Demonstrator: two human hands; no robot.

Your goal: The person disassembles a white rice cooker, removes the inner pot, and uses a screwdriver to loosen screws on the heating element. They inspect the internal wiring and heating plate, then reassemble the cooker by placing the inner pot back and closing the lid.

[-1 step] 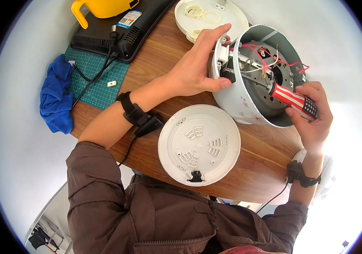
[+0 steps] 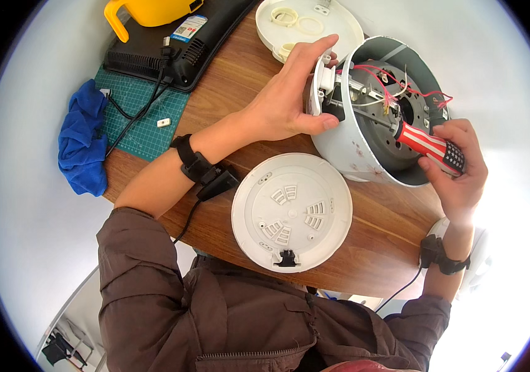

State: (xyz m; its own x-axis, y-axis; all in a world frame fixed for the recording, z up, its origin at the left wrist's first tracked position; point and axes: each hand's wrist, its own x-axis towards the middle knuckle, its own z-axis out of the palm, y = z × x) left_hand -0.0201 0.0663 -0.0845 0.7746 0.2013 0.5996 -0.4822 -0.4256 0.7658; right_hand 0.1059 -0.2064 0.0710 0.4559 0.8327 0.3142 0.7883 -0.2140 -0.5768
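Note:
An opened rice cooker body [image 2: 359,146] lies tipped on its side at the right of the table, its underside facing me, with red and white wires [image 2: 384,87] inside. My right hand [image 2: 460,164] grips a screwdriver [image 2: 429,147] by its red, white and blue handle. The shaft runs left into the cooker, toward its side wall; the tip is hidden. Around a white plastic panel [image 2: 322,87] on the cooker's left side my left hand [image 2: 286,93] is closed, thumb below and fingers above. Nearer to me lies a round white base cover [image 2: 291,214] with vents.
A white lid [image 2: 311,23] lies at the back. At the far left are a black appliance [image 2: 153,59] with cables, a yellow-handled thing [image 2: 150,11], a green cutting mat [image 2: 131,136] and a blue cloth [image 2: 83,139]. Black bands with cables circle both my wrists.

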